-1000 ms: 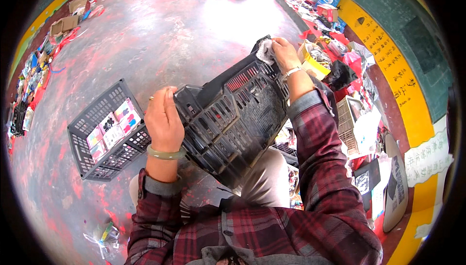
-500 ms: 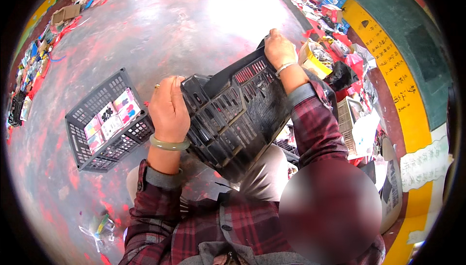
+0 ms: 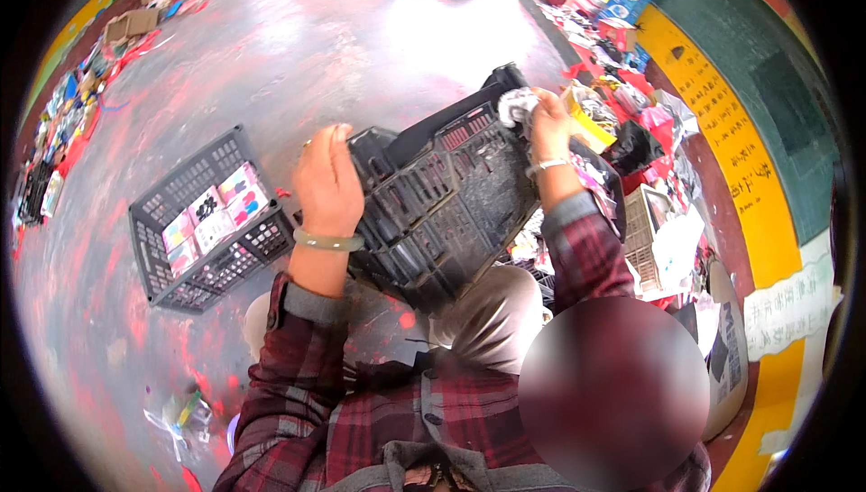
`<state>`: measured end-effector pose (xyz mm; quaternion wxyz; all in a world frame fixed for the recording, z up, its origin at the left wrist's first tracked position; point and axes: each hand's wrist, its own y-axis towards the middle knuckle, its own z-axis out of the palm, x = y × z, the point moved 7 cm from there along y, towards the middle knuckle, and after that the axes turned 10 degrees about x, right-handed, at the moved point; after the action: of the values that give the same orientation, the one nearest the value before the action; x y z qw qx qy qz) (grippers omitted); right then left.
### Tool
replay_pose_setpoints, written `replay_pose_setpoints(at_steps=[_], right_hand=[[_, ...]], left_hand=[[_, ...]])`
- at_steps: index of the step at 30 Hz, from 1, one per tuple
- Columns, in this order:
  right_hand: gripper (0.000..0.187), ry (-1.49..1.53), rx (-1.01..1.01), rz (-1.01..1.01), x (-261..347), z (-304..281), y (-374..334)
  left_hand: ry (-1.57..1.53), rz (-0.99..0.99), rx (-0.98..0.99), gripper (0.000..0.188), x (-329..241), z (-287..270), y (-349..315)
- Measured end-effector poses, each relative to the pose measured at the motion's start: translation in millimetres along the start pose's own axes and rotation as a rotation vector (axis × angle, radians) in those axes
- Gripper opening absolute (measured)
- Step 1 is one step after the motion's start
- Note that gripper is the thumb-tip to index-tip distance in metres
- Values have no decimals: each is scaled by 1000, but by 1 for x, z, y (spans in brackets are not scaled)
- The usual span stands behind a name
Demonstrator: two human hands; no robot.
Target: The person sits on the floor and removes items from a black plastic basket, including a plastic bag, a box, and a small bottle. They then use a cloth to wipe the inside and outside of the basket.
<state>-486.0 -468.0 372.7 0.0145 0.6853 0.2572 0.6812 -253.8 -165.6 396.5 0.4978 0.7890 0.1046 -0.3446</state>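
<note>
A black plastic crate with a slotted, dusty underside is tilted up in front of me above my knees. My left hand, a bangle on its wrist, is closed round the crate's left edge. At the upper right side of the crate, my right hand is closed on a crumpled white-and-grey cloth. The cloth lies close against the crate's corner; whether it presses on it I cannot tell. Left of my left hand, a second dark plastic crate stands on the floor with several colourful printed packs inside.
Heaped goods and bags line the right wall, with a beige basket nearer me. Along the left wall runs another pile of goods. A clear plastic bag lies on the floor at lower left.
My right hand has left the crate's upper corner, moved right and down, and now shows the crumpled cloth in its fingers. My left hand still grips the crate, which has shifted slightly.
</note>
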Motion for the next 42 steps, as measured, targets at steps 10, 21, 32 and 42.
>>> replay_pose_setpoints(at_steps=[10, 21, 32, 42], right_hand=[[31, -44, 624, -478, 128, 169, -100], [24, -680, 782, -419, 105, 241, -91], [31, -340, 1102, -331, 112, 243, -105], [15, -421, 1135, -26, 105, 263, -104]], left_hand=[[-742, -313, 140, 61, 32, -2, 5], [-655, -299, 65, 59, 55, -8, 3], [-659, -370, -20, 59, 85, 13, -9], [-533, -282, -54, 52, 87, 11, -10]])
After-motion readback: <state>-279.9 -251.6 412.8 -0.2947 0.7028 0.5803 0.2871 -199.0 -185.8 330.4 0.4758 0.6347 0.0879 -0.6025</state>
